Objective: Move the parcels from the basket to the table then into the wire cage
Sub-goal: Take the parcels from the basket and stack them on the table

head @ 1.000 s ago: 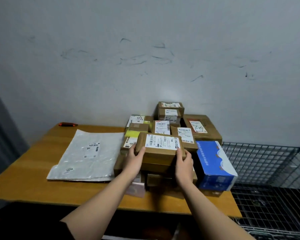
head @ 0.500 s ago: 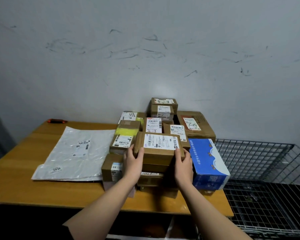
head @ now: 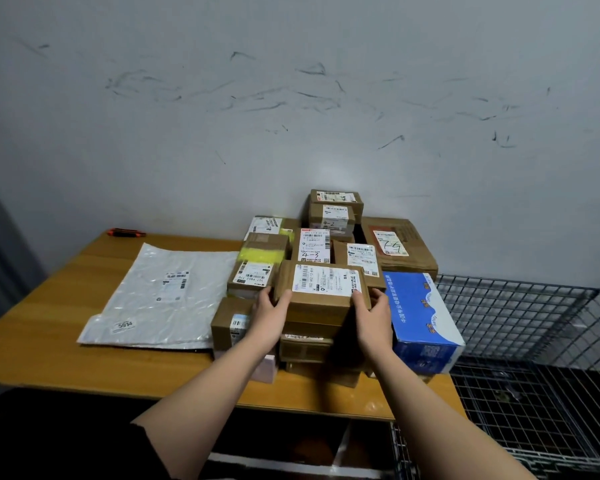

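A pile of brown cardboard parcels stands on the right half of the wooden table (head: 49,341). On top of the front stack lies a flat cardboard parcel (head: 321,299) with a white label. My left hand (head: 269,317) grips its left end, thumb on top. My right hand (head: 373,315) grips its right end the same way. A blue and white box (head: 423,320) leans at the pile's right edge. Right of the table is the wire cage (head: 520,313), with dark mesh walls. No basket shows.
A grey plastic mailer bag (head: 163,296) lies flat on the table's left half. An orange and black utility knife (head: 125,232) sits at the far left edge by the scuffed wall. Taller parcels (head: 335,211) stack against the wall behind.
Both hands stay on the same flat parcel. The view has shifted slightly; the parcel has barely moved on its stack.
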Available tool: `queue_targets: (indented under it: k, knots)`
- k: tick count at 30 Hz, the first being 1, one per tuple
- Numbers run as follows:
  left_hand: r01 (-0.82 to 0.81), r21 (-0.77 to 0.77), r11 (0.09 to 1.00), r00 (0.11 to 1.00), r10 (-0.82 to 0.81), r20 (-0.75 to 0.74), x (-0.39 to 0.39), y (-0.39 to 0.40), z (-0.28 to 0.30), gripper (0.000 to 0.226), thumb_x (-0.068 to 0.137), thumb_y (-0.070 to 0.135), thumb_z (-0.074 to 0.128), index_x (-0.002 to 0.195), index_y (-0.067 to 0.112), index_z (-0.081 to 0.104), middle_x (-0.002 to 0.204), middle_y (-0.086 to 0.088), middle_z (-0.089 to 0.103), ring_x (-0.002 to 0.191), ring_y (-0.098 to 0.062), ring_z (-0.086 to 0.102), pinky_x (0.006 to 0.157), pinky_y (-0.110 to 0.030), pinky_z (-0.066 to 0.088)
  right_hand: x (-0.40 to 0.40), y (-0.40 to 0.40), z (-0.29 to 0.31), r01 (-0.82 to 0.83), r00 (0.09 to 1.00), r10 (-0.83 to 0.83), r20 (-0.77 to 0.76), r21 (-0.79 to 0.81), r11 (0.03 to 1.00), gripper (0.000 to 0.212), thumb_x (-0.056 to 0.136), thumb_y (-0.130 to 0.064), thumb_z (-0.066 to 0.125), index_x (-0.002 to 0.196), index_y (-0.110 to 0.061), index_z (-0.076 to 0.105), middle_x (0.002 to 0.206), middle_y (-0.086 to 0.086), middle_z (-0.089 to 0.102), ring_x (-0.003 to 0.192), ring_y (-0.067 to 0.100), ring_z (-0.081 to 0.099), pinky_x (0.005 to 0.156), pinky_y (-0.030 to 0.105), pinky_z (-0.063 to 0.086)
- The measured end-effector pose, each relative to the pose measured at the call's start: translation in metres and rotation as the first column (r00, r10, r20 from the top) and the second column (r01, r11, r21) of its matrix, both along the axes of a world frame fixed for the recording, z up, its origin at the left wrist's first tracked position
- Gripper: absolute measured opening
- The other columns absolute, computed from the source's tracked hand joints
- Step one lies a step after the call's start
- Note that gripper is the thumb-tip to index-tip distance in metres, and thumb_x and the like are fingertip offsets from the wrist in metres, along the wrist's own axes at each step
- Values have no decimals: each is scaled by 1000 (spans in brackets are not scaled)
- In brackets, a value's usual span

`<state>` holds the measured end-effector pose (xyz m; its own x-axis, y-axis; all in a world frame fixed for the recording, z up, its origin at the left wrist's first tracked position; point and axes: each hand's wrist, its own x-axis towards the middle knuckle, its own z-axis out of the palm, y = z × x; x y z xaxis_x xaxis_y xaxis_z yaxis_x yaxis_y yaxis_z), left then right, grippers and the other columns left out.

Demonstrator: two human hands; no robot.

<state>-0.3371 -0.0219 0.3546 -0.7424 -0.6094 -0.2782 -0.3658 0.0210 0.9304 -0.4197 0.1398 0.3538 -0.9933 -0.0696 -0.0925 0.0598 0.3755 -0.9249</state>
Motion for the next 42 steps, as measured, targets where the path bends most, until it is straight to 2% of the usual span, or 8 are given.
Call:
queue_targets:
  k: [6, 11, 14, 17, 23, 30, 34, 42]
  knots:
    - [-139, -238, 961, 986, 111, -127, 31, -24, 40, 36, 98, 38, 45, 129, 19, 49, 124, 2, 54, 104, -15, 53, 86, -30, 43, 19, -17, 57, 82, 916, -49, -398, 67, 994, 39, 97, -35, 47, 133, -18, 47, 137, 1, 47, 128, 17, 40, 105, 35, 33]
    - [-330, -271, 904, 935, 274, -223, 97, -75, 63, 20, 96, 35, 45, 97, 20, 58, 90, 4, 67, 87, -19, 65, 82, -35, 48, 78, -83, 89, -192, 794, 199, -575, 74, 979, 20, 98, -25, 47, 110, -16, 59, 110, 0, 59, 100, 13, 54, 84, 30, 44]
    - [-390, -284, 876, 920, 356, -165, 153, -106, 59, 26, 97, 34, 42, 87, 17, 59, 78, 0, 67, 72, -20, 63, 77, -34, 48, 129, -126, 81, -373, 783, 394, -482, 143, 917, 15, 98, -27, 47, 94, -20, 60, 91, -2, 64, 80, 14, 58, 67, 33, 45]
    - [-421, -288, 860, 897, 442, 8, 235, -142, 31, 36, 100, 37, 36, 77, 21, 59, 73, 0, 63, 73, -24, 58, 73, -34, 45, 196, -174, 41, -518, 761, 575, -300, 251, 817, 18, 95, -31, 48, 92, -22, 63, 89, -1, 70, 82, 20, 64, 71, 36, 50]
    - [-386, -258, 886, 788, 462, 406, 390, -180, -88, 39, 102, 38, 33, 93, 9, 57, 87, -11, 60, 75, -27, 55, 66, -32, 39, 317, -233, -81, -724, 593, 804, 49, 469, 506, 22, 98, -32, 44, 101, -18, 60, 80, 6, 66, 66, 25, 60, 52, 29, 36]
    - [-624, -58, 779, 632, 548, 548, 496, -167, -241, 43, 99, 42, 35, 91, 11, 64, 87, -11, 67, 80, -29, 64, 73, -36, 50, 396, -250, -233, -856, 380, 833, 402, 494, 152, 29, 102, -40, 37, 111, -17, 54, 66, 1, 47, 53, 16, 40, 46, 28, 27]
    - [-657, -47, 752, 588, 550, 593, 523, -151, -333, 36, 97, 31, 43, 103, 1, 64, 100, -17, 67, 97, -34, 64, 87, -38, 52, 417, -257, -335, -861, 300, 810, 504, 508, 3, 25, 99, -39, 41, 96, -18, 55, 83, 3, 59, 76, 23, 58, 66, 32, 45]
    - [-383, -282, 879, 518, 458, 723, 565, -173, -523, 53, 97, 35, 46, 143, 13, 34, 143, -11, 38, 124, -28, 45, 94, -38, 45, 476, -266, -559, -908, 181, 776, 604, 405, -103, 21, 97, -33, 44, 78, -23, 47, 79, -4, 52, 76, 15, 54, 59, 27, 38]
